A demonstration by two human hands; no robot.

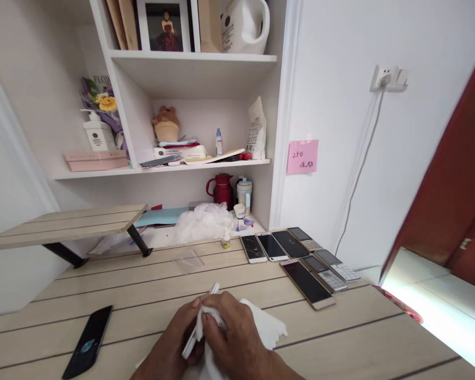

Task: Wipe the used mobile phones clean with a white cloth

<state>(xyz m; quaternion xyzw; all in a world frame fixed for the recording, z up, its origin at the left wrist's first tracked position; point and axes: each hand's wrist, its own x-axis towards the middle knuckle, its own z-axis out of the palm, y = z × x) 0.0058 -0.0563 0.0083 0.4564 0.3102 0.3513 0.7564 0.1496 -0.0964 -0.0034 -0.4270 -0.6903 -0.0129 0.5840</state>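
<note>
Left hand (172,335) gripping a slim white phone (189,344), right hand (239,330) clasping white tissue (264,323) against it, black phone (90,340) to their left, other phones (306,282) ahead right

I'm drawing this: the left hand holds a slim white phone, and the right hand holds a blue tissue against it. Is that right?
Not quite: the head view shows a white tissue, not blue. The left hand holds the phone, with the right hand holding the tissue against it.
</note>
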